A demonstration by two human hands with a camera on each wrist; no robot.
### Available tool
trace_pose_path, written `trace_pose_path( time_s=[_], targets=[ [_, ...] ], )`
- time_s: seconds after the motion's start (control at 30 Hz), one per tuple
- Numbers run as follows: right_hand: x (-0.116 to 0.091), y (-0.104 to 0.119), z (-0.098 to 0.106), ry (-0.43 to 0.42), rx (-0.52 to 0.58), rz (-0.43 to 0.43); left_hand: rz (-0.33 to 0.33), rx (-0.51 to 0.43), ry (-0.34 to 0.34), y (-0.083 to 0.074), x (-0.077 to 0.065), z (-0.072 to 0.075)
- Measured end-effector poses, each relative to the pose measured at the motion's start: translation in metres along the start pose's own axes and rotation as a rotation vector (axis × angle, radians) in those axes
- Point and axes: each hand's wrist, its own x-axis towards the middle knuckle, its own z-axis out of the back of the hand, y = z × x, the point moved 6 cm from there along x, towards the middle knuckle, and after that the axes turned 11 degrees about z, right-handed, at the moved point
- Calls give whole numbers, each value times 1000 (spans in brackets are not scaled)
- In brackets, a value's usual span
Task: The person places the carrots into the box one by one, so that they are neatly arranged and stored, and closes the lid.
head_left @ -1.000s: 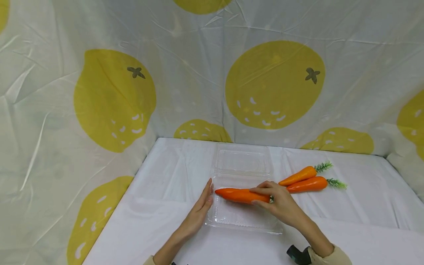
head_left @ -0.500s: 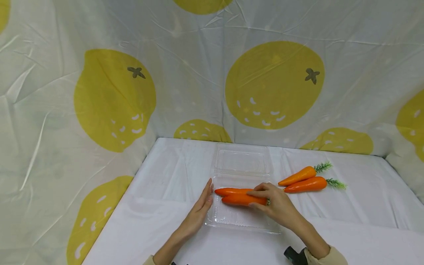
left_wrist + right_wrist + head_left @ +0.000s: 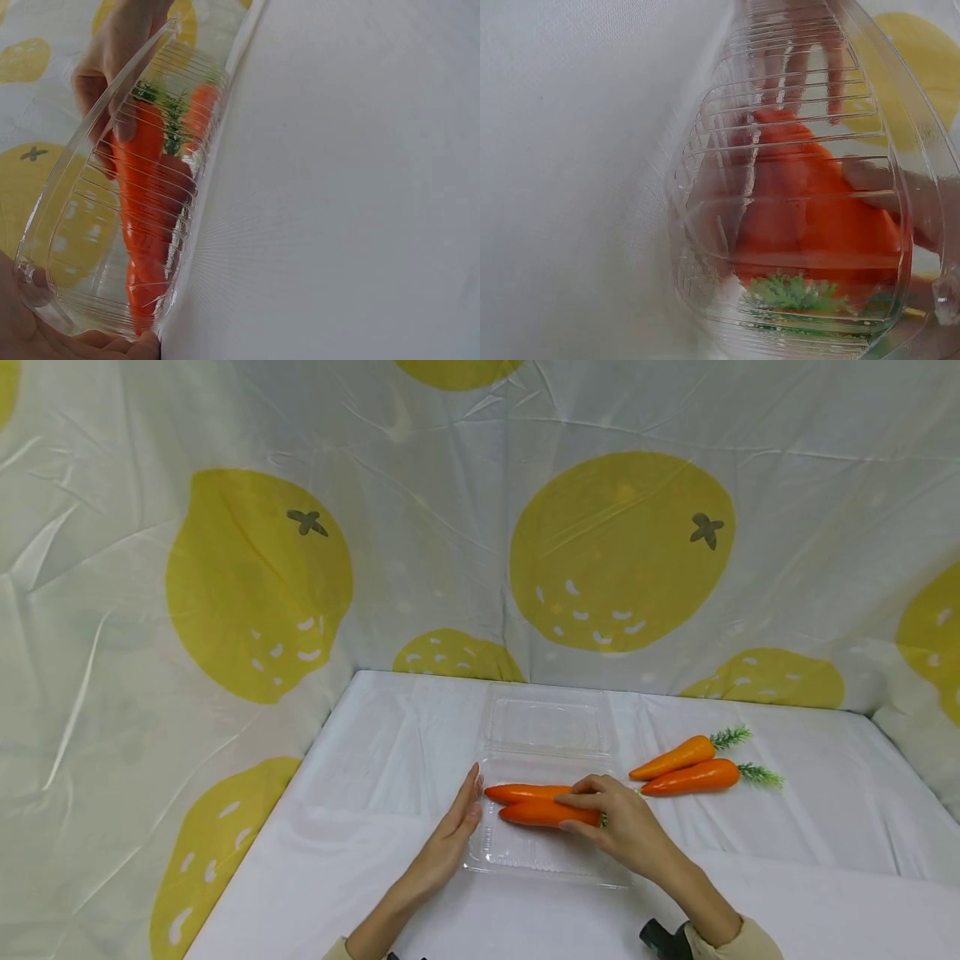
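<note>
Head view: the left hand [image 3: 442, 843], fingers straight and close together, lies along the 9 o'clock side of the clear container [image 3: 540, 864], just as it did a second ago. The right hand [image 3: 628, 822], at 3 o'clock, pinches the front carrot [image 3: 536, 812] between thumb and fingers. A second ago that carrot covered most of the rear carrot [image 3: 517, 792]; now it lies further toward 6 o'clock, both tips show side by side, pointing to 9 o'clock, and the right hand has shifted slightly the same way. The container's lid [image 3: 549, 718] lies open at 12 o'clock, unmoved. Between 2 and 3 o'clock, two loose carrots [image 3: 690, 778] stay on the white-covered surface [image 3: 390, 868], their green tops toward 3 o'clock.

Left wrist view: the left hand's fingers curve under the container's near end at 7 o'clock. Through the ridged wall, the right hand grips the front carrot near its leafy top toward 11 o'clock, the rear carrot just beside it.

Right wrist view: orange shapes show blurred behind the clear wall, with green leaves [image 3: 791, 291] at 6 o'clock and straight fingers seen through the plastic at 12 o'clock.
</note>
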Motion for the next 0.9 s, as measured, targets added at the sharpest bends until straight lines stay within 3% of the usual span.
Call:
trace_pose_path(
  time_s=[0.53,0.9],
  targets=[
    [-2,1,-4,30,13,35,-43,25,-11,-3,-1,0],
    [-3,4,-8,86,21,59,-16,6,-2,0,-1,1]
  ],
)
